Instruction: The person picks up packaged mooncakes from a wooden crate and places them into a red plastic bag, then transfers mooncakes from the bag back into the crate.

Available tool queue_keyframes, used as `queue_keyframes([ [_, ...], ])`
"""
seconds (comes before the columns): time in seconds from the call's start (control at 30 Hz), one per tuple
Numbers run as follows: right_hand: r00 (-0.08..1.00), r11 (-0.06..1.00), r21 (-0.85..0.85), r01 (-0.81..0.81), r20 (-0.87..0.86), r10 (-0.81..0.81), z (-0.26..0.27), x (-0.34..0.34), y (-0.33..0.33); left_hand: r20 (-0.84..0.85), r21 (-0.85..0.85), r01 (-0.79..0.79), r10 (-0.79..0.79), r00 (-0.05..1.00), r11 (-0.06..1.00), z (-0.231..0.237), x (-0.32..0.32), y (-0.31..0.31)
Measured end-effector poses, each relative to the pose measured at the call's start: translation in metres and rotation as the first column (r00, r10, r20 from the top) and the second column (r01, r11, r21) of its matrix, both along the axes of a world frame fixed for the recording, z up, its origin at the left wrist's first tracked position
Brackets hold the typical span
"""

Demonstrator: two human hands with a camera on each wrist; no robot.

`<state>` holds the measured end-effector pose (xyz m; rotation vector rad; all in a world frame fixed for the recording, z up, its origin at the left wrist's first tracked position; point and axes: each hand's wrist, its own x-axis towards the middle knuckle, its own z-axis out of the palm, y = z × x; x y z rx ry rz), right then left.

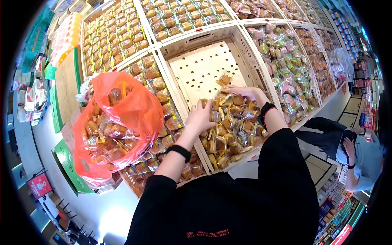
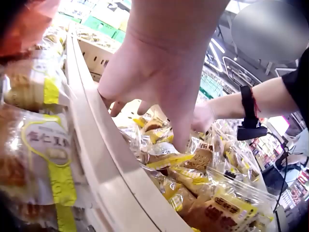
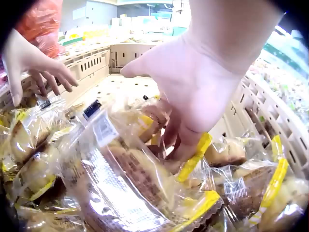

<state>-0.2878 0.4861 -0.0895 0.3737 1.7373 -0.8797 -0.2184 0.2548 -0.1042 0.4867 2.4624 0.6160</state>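
Observation:
A heap of small wrapped pastries (image 1: 233, 136) in clear packets with yellow strips fills the near part of a cream plastic crate (image 1: 173, 48). My left hand (image 1: 199, 118) is at the heap's left edge by the crate wall, fingers spread and pointing down to the packets. On the heap's far side, my right hand (image 1: 245, 93) reaches over it with fingers down among the packets (image 3: 130, 179), which partly hide the fingertips. One wrapped pastry (image 1: 223, 78) lies on the perforated crate floor just beyond the right hand.
On the left, an orange-red plastic bag (image 1: 139, 106) full of wrapped pastries rests on another pastry crate. More filled crates (image 1: 286, 69) adjoin at the right and back. A person (image 1: 357, 151) stands at the right, near shelves. Raised crate walls surround the heap.

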Motion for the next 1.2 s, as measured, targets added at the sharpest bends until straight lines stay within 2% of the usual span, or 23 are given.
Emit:
queue_keyframes([
  [0.03,1.000,1.000,0.002,-0.001,-0.002,0.001,-0.013,0.004,0.009,0.105,-0.028,0.014,-0.011,0.994,0.999,-0.002,-0.004,0.006],
  [0.07,0.992,0.997,0.031,0.076,0.101,-0.078,-0.034,0.005,0.022,0.203,-0.055,0.031,-0.019,0.979,0.998,-0.004,-0.011,0.011],
  [0.1,0.967,0.987,0.067,0.149,0.200,-0.159,-0.047,0.002,0.029,0.199,-0.031,0.028,-0.022,0.980,0.999,-0.029,-0.012,0.015],
  [0.17,0.970,0.984,-0.054,0.171,0.187,-0.158,-0.046,0.004,0.030,0.248,-0.080,-0.046,0.065,0.967,0.996,-0.047,-0.011,0.021],
  [0.2,0.981,0.986,-0.063,0.156,0.123,-0.148,-0.052,0.009,0.032,0.359,-0.004,-0.122,0.116,0.926,0.992,-0.047,-0.015,0.019],
  [0.23,0.989,0.988,-0.071,0.139,0.058,-0.135,-0.054,0.010,0.030,0.367,-0.016,-0.202,0.193,0.910,0.979,-0.045,-0.015,0.020],
  [0.27,0.994,0.995,-0.049,0.092,0.056,-0.089,-0.057,0.011,0.026,0.417,0.023,-0.262,0.229,0.880,0.965,-0.044,-0.016,0.019],
  [0.3,0.992,0.997,0.066,0.028,0.120,-0.036,-0.043,0.005,0.017,0.467,0.059,-0.321,0.258,0.846,0.945,-0.042,-0.017,0.018],
  [0.37,0.983,0.983,0.011,0.181,0.015,-0.182,-0.056,0.017,0.009,0.443,0.034,-0.341,0.291,0.848,0.940,-0.046,-0.015,0.020],
  [0.47,0.987,0.986,-0.072,0.153,-0.030,-0.155,-0.061,0.019,0.006,0.439,0.051,-0.355,0.298,0.847,0.934,-0.050,-0.011,0.018],
  [0.57,0.986,0.975,-0.183,0.123,-0.087,-0.141,-0.093,0.023,0.020,0.535,0.186,-0.438,0.283,0.796,0.880,-0.052,-0.016,0.014],
  [0.63,0.975,0.979,-0.088,0.184,-0.108,-0.193,-0.055,0.023,0.001,0.624,0.273,-0.633,0.367,0.690,0.725,-0.059,-0.014,0.013],
  [0.67,0.975,0.979,-0.087,0.183,-0.107,-0.192,-0.058,0.023,-0.004,0.732,0.257,-0.721,0.357,0.580,0.644,-0.058,-0.013,0.012],
  [0.7,0.974,0.988,-0.128,0.081,-0.200,-0.106,-0.062,0.022,-0.009,0.732,0.258,-0.722,0.358,0.579,0.642,-0.057,-0.011,0.015],
  [0.73,0.956,0.987,-0.160,-0.025,-0.292,-0.023,-0.065,0.022,-0.012,0.593,0.175,-0.584,0.388,0.705,0.793,-0.056,-0.005,0.020],
  [0.77,0.956,0.987,-0.158,-0.027,-0.291,-0.020,-0.066,0.022,-0.014,0.441,0.054,-0.434,0.369,0.818,0.899,-0.054,-0.001,0.024],
  [0.8,0.909,0.979,0.056,-0.197,-0.363,0.204,-0.063,0.021,-0.017,0.451,0.058,-0.444,0.373,0.811,0.894,-0.053,0.001,0.024],
  [0.83,0.822,0.901,0.274,-0.337,-0.382,0.423,-0.059,0.020,-0.019,0.450,0.059,-0.443,0.372,0.812,0.895,-0.056,0.002,0.024],
  [1.0,0.819,0.875,0.313,-0.369,-0.336,0.465,-0.042,0.026,-0.025,0.421,0.056,-0.385,0.328,0.846,0.921,-0.054,0.012,0.024],
  [1.07,0.970,0.986,0.060,-0.157,-0.178,0.165,-0.031,0.023,-0.027,0.461,0.098,-0.437,0.348,0.816,0.894,-0.060,0.012,0.018],
  [1.1,0.998,0.999,-0.047,-0.023,-0.067,0.020,-0.028,0.020,-0.026,0.503,0.144,-0.483,0.356,0.787,0.864,-0.062,0.010,0.017],
  [1.17,0.995,0.995,-0.100,0.009,-0.093,-0.019,-0.056,0.024,-0.018,0.520,0.127,-0.514,0.385,0.763,0.848,-0.057,0.009,0.015],
  [1.2,0.987,0.992,-0.125,-0.025,-0.161,0.005,-0.076,0.026,-0.012,0.524,0.189,-0.544,0.384,0.760,0.818,-0.064,0.011,0.014],
])
